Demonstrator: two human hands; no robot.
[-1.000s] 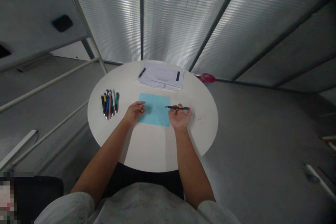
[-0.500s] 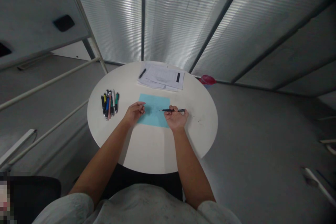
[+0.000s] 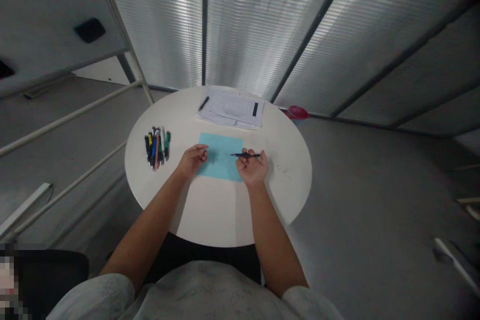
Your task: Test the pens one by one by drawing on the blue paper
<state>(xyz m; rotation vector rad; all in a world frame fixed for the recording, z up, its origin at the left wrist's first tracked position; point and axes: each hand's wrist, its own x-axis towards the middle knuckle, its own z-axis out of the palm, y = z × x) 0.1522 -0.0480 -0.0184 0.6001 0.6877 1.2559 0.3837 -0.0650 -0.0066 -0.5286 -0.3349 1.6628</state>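
Observation:
A dark pen [image 3: 240, 155] lies sideways across the fingers of my right hand [image 3: 253, 170], its tip pointing left over the light-blue sheet of paper [image 3: 221, 170]. The hand is palm up and closed round the pen near the sheet's right edge. My left hand [image 3: 192, 161] rests at the left edge of the sheet, its index finger stretched out and the other fingers loosely bent, holding nothing that I can see. Left of it, a bunch of several pens [image 3: 156, 147] lies on the round white table [image 3: 210, 215].
White printed papers [image 3: 232, 109] are stacked at the table's far side, with a black pen [image 3: 203, 103] on their left edge. A pink-red object [image 3: 297, 112] is on the floor behind. A white-framed board stands at left, and a ribbed glass partition [image 3: 240, 25] beyond the table.
The pen in my right hand has shifted slightly up and turned a little between the fingers; my right thumb and fingers have moved. My left hand has stayed in place.

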